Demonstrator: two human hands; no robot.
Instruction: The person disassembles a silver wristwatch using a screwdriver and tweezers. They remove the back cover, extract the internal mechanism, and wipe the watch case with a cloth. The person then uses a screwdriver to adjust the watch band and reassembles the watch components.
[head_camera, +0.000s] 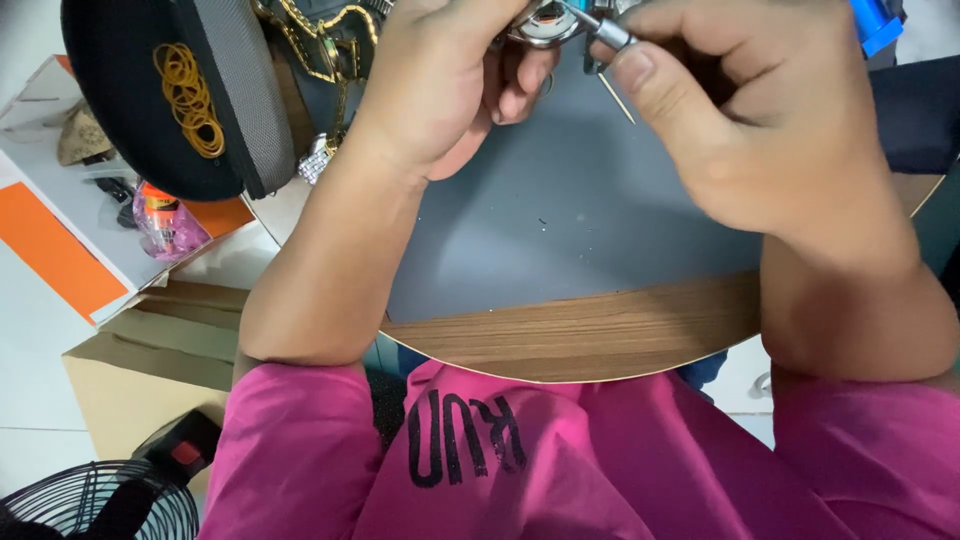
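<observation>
Grey mat (570, 215); screwdriver (598, 22) pointing up-left

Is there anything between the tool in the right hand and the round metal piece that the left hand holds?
Nothing visible: the thin metal tool in the right hand reaches directly to the round metal piece held by the left hand.
</observation>
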